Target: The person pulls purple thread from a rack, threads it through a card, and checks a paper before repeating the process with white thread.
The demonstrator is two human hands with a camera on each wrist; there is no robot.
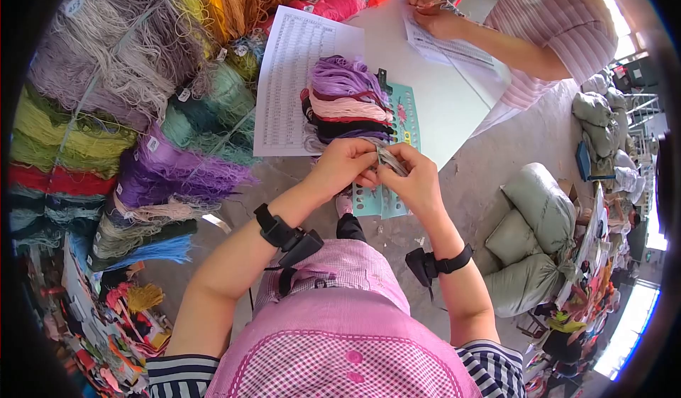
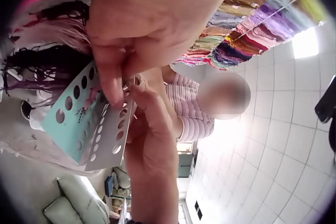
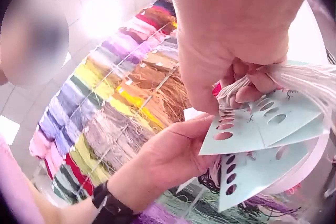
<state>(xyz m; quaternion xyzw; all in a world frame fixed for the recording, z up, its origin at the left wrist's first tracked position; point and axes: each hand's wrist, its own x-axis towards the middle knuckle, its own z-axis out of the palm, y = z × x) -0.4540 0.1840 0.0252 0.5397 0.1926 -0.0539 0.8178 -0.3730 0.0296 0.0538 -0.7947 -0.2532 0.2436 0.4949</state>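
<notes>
A teal card [image 1: 402, 107] with rows of punched holes carries skeins of embroidery thread [image 1: 347, 79] in purple, pink, black and dark red. My left hand [image 1: 345, 162] pinches the card near its holed edge, with its palm under the card in the right wrist view. Close beside it, my right hand [image 1: 418, 183] pinches a pale grey skein of thread [image 3: 304, 75] between thumb and fingers right at the holes. In the left wrist view, the fingertips of both hands meet at the card's holed strip [image 2: 119, 134]. The card's lower part [image 1: 369, 203] hangs past the table edge.
Printed sheets [image 1: 291, 79] lie on the white table [image 1: 440, 114]. Another person [image 1: 546, 36] works with their hands across it. Large bundles of coloured yarn [image 1: 106, 57] are stacked to the left. Stuffed sacks [image 1: 539, 206] sit on the floor to the right.
</notes>
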